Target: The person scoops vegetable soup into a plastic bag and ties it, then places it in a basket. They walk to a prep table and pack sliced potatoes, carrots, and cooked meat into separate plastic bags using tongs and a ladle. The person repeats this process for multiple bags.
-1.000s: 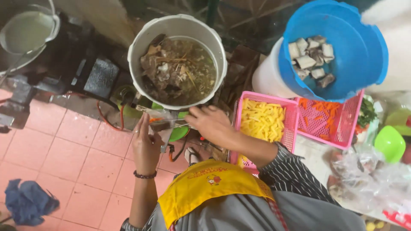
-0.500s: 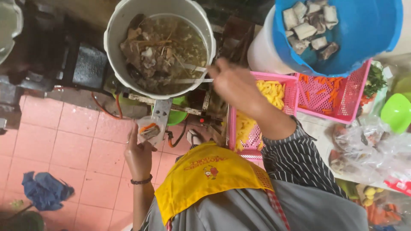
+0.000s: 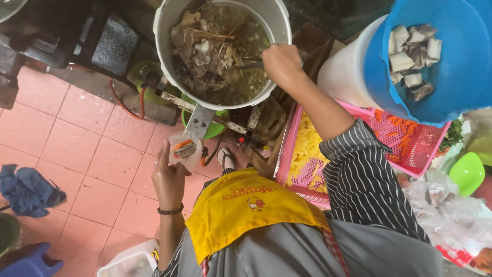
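Note:
A large metal pot (image 3: 160, 36) holds dark broth with meat pieces and herb stalks (image 3: 215, 56). My right hand (image 3: 282, 61) reaches over the pot's right rim and grips the handle of a metal utensil (image 3: 249, 65) whose end dips into the broth. My left hand (image 3: 169, 177) is raised below the pot, over the tiled floor. It pinches a small clear plastic bag (image 3: 184, 149) with orange and dark pieces inside. I wear a yellow apron (image 3: 251, 205) and a striped sleeve.
A blue basin (image 3: 461, 77) of pale grey chunks sits on a white bucket (image 3: 348, 77) at the right. Below lie pink baskets of yellow strips (image 3: 307, 149) and orange strips (image 3: 410, 138). A green bowl (image 3: 469, 172), blue cloth (image 3: 28, 190) and blue stool (image 3: 31, 261) are nearby.
My right hand rose from the pot's front edge to over its right rim, with the utensil now in the broth. My left hand still holds the small bag low.

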